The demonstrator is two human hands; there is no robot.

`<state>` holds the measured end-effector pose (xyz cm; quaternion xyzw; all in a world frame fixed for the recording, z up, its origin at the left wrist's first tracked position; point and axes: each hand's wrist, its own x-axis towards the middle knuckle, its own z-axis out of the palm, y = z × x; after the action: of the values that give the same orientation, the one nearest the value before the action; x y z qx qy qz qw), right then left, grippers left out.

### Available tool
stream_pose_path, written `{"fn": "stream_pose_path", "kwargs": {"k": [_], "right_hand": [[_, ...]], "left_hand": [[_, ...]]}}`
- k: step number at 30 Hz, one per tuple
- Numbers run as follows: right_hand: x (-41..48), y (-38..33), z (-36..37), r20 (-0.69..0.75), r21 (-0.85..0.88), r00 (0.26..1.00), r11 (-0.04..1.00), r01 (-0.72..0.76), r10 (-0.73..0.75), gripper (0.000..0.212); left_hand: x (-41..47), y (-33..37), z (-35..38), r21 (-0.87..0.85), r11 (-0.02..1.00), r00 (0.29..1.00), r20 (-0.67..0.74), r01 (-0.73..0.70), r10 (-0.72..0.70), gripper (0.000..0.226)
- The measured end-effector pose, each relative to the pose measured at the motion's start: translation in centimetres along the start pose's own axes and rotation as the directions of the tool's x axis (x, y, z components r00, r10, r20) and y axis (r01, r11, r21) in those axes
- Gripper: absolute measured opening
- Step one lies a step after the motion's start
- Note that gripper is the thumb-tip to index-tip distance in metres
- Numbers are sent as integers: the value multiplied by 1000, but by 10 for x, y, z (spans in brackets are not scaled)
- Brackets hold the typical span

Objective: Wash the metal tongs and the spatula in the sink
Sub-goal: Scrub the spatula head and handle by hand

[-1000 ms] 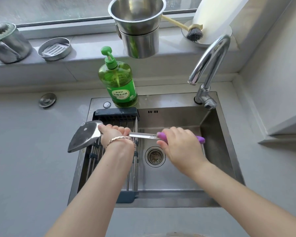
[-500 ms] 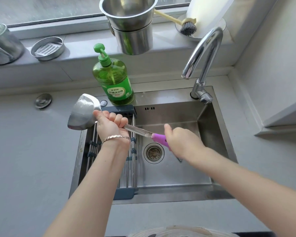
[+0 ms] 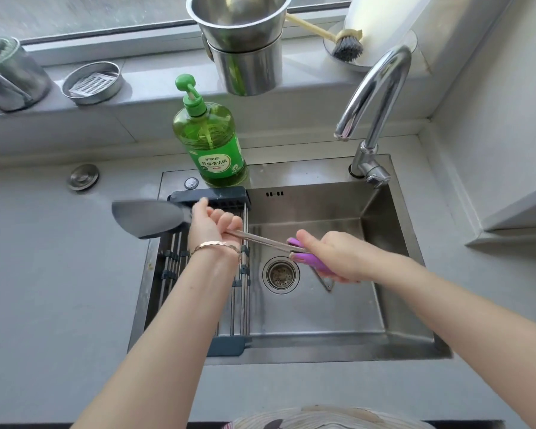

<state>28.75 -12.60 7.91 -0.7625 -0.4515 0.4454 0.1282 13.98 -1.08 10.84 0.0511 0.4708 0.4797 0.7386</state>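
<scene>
Single wide-angle view from the person's head, looking steeply down and slightly forward into a stainless steel sink [image 3: 322, 351] at close range. Both forearms enter from the bottom edge. The left hand [image 3: 212, 226] and right hand [image 3: 338, 258] grip a spatula [image 3: 260, 240] near the centre. The windowsill [image 3: 149, 97] and faucet [image 3: 375, 97] line the top, curved by the lens. Grey countertop [image 3: 59, 274] fills the left side.

I am holding the spatula [image 3: 149, 218] across the sink [image 3: 322, 348]: blade jutting left over the counter [image 3: 59, 274] past my left hand [image 3: 212, 226], handle in my right hand [image 3: 341, 258], right of the drain [image 3: 280, 274]. The soap bottle [image 3: 212, 144] is standing behind the rack [image 3: 211, 198].
</scene>
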Motion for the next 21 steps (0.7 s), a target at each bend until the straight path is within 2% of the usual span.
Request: {"fn": "stream_pose_path", "kwargs": {"k": [2, 3, 4, 5, 6, 7, 8, 9, 10, 11, 12, 15, 18, 19, 21], "right_hand": [[-1, 4, -6, 335, 275, 939, 945, -178, 80, 75], [-2, 5, -6, 428, 357, 901, 904, -237, 67, 73], [-2, 5, -4, 452, 394, 891, 886, -245, 46, 71], [-2, 5, -2, 388, 382, 921, 905, -185, 24, 69], [-2, 5, 0, 243, 310, 970, 948, -70, -8, 67], [-5, 5, 0, 43, 180, 998, 982, 47, -56, 65], [-8, 5, 0, -180, -5, 976, 992, 123, -122, 63], [-11, 6, 0, -390, -202, 900, 972, 124, -195, 60], [-14, 7, 4, -543, -338, 789, 935, 108, -288, 55], [-18, 4, 11, -622, -415, 692, 903, 106, -367, 51], [-20, -3, 22, -639, -459, 649, 882, 109, -413, 47], [-18, -26, 50, -554, -552, 666, 820, 154, -499, 42], [-20, -16, 40, -465, -587, 657, 762, 273, -594, 40], [-23, -9, 34, -464, -546, 695, 795, 264, -549, 41], [-26, -3, 25, -486, -397, 792, 901, 176, -369, 50]], "left_hand": [[1, 3, -4, -23, 997, 968, 243, 74, -66, 55], [2, 4, -6, -37, 994, 940, 330, 105, -87, 58], [2, 5, -7, -55, 989, 919, 381, 134, -103, 61], [3, 7, -7, -75, 985, 911, 395, 158, -116, 63], [5, 8, -7, -99, 981, 917, 381, 167, -118, 65], [7, 10, -8, -128, 979, 930, 351, 160, -107, 66], [8, 11, -10, -166, 976, 946, 312, 143, -85, 67], [9, 12, -11, -210, 970, 960, 273, 120, -60, 69], [10, 11, -13, -250, 963, 970, 240, 99, -37, 70], [9, 8, -13, -274, 958, 976, 218, 83, -22, 71], [8, 4, -13, -280, 957, 978, 206, 73, -15, 71], [5, -7, -9, -235, 970, 976, 217, 67, -15, 71], [9, 5, -12, -226, 973, 970, 241, 47, 9, 70], [12, 11, -14, -233, 972, 970, 241, 33, 25, 69], [14, 17, -19, -251, 968, 970, 236, 10, 51, 69]]}}
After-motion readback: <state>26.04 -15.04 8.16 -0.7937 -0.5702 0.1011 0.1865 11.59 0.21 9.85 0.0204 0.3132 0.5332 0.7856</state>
